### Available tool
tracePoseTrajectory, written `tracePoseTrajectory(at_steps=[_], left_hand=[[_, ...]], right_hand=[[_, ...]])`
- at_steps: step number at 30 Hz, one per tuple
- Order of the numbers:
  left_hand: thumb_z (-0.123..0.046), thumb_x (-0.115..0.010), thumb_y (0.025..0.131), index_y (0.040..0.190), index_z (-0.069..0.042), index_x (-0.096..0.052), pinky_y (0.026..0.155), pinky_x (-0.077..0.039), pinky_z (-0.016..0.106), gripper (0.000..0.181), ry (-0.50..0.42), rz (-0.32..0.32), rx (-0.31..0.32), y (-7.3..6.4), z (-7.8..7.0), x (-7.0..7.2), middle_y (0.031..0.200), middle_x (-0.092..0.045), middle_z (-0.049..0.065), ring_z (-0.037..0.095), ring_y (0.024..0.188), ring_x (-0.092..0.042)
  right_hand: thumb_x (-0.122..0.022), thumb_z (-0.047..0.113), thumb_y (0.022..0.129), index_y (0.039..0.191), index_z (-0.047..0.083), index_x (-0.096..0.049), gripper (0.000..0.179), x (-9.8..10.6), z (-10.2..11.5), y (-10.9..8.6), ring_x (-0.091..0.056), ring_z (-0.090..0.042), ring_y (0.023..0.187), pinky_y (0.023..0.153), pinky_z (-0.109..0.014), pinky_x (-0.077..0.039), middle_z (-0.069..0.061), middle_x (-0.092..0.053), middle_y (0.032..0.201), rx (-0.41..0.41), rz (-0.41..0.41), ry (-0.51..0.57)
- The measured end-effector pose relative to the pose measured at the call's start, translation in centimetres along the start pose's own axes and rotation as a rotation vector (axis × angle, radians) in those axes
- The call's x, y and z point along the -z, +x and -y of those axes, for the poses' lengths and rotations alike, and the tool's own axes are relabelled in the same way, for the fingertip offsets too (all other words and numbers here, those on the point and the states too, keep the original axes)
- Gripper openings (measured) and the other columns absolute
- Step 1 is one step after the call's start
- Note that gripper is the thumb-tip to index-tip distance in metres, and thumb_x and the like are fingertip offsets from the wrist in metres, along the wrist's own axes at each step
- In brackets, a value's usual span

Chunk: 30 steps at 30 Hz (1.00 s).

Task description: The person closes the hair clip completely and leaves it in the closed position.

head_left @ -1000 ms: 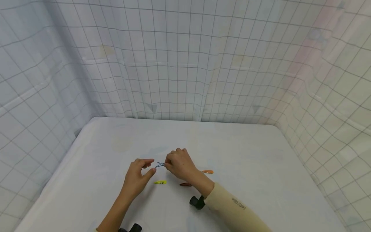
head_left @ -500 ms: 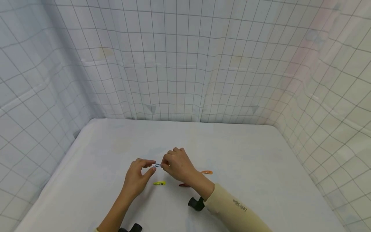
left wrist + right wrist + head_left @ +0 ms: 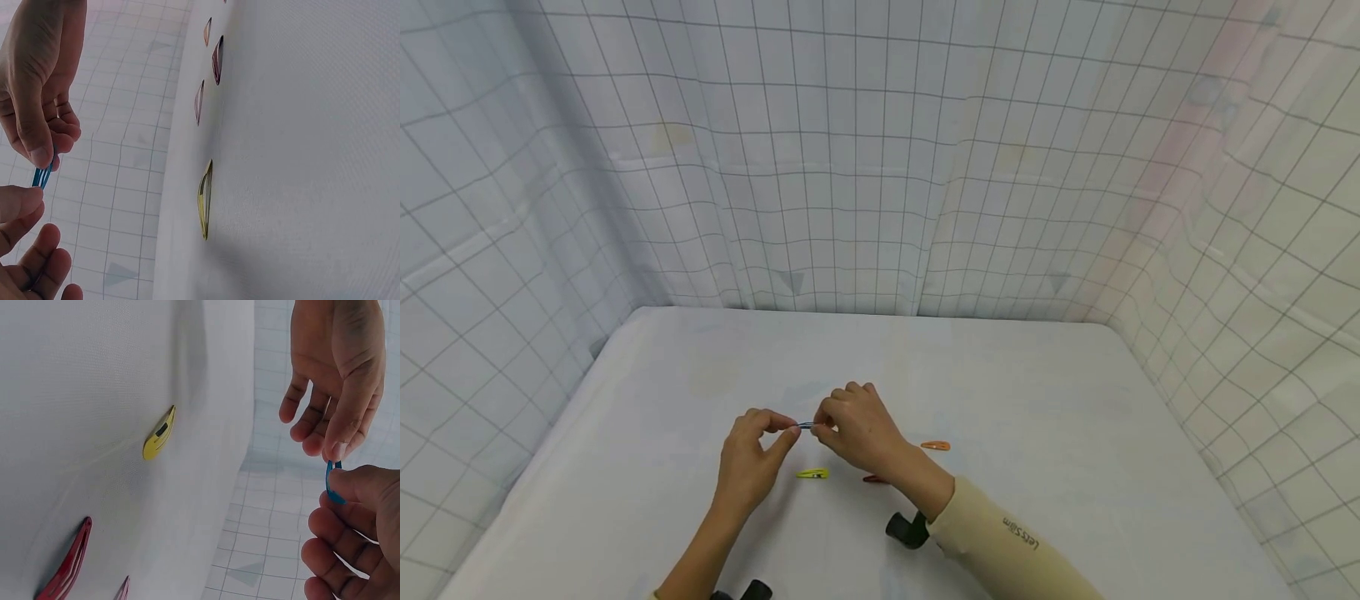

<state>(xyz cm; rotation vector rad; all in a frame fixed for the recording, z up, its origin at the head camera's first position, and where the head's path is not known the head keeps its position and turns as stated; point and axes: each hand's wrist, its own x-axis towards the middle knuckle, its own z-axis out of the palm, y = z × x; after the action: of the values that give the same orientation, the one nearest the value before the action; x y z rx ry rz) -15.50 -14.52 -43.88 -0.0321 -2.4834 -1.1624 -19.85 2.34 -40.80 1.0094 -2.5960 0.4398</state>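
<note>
A blue snap hair clip [image 3: 806, 425] is held above the table between both hands. My left hand [image 3: 750, 457] pinches one end between thumb and forefinger. My right hand [image 3: 861, 429] pinches the other end in the same way. Up close in the right wrist view, the clip [image 3: 334, 487] has its two halves lying nearly together, partly covered by the thumbs. Below the hands, a yellow hair clip [image 3: 812, 473] lies on the table. A dark red hair clip [image 3: 874, 479] sits partly hidden under my right forearm, and an orange hair clip [image 3: 936, 446] lies beyond it.
A white cloth covers the table [image 3: 1037, 417]. In the left wrist view, a pale pink clip [image 3: 199, 103] lies near the dark red one. Gridded white curtains [image 3: 865, 167] stand at the back and both sides. A black wrist-camera mount [image 3: 907, 529] hangs below my right sleeve.
My left thumb and forefinger have closed onto the clip's free end. The clip's two halves, spread apart earlier, now lie nearly together. My right hand has shifted slightly left.
</note>
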Motion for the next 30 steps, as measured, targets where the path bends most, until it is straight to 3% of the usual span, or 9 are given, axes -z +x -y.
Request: tracePoseTrajectory(at_steps=[11, 18, 24, 30], left_hand=[[-0.010, -0.073, 0.079, 0.084, -0.009, -0.068, 0.075, -0.041, 0.038, 0.007, -0.048, -0.054, -0.032, -0.18, -0.24, -0.28, 0.085, -0.063, 0.003, 0.016, 0.085, -0.053], [-0.012, -0.073, 0.081, 0.084, -0.010, -0.068, 0.074, -0.040, 0.034, 0.006, -0.061, -0.058, -0.045, -0.25, -0.18, -0.39, 0.085, -0.062, 0.001, 0.014, 0.084, -0.051], [-0.016, -0.073, 0.082, 0.084, -0.009, -0.068, 0.078, -0.042, 0.036, 0.008, -0.084, -0.034, -0.020, -0.32, -0.13, -0.29, 0.086, -0.062, 0.002, 0.014, 0.086, -0.052], [-0.017, -0.070, 0.084, 0.086, -0.012, -0.068, 0.083, -0.043, 0.031, 0.006, -0.134, 0.018, 0.054, -0.33, -0.08, -0.12, 0.087, -0.062, -0.001, 0.005, 0.087, -0.053]], right_hand=[[-0.068, 0.029, 0.086, 0.089, 0.018, -0.070, 0.012, -0.50, -0.10, 0.12, -0.057, -0.009, 0.078, 0.073, -0.023, -0.040, 0.007, -0.066, 0.082, 0.030, -0.055, 0.113], [-0.066, 0.028, 0.088, 0.087, 0.017, -0.070, 0.011, -0.66, -0.21, 0.21, -0.054, -0.007, 0.075, 0.069, -0.018, -0.034, 0.008, -0.066, 0.080, 0.054, -0.044, 0.161], [-0.065, 0.026, 0.089, 0.086, 0.015, -0.069, 0.012, -0.75, -0.25, 0.21, -0.051, -0.006, 0.070, 0.065, -0.015, -0.028, 0.007, -0.065, 0.078, 0.090, -0.054, 0.172], [-0.063, 0.026, 0.090, 0.086, 0.015, -0.067, 0.013, -0.87, -0.41, 0.12, -0.050, -0.007, 0.070, 0.066, -0.015, -0.028, 0.006, -0.065, 0.077, 0.142, -0.078, 0.154]])
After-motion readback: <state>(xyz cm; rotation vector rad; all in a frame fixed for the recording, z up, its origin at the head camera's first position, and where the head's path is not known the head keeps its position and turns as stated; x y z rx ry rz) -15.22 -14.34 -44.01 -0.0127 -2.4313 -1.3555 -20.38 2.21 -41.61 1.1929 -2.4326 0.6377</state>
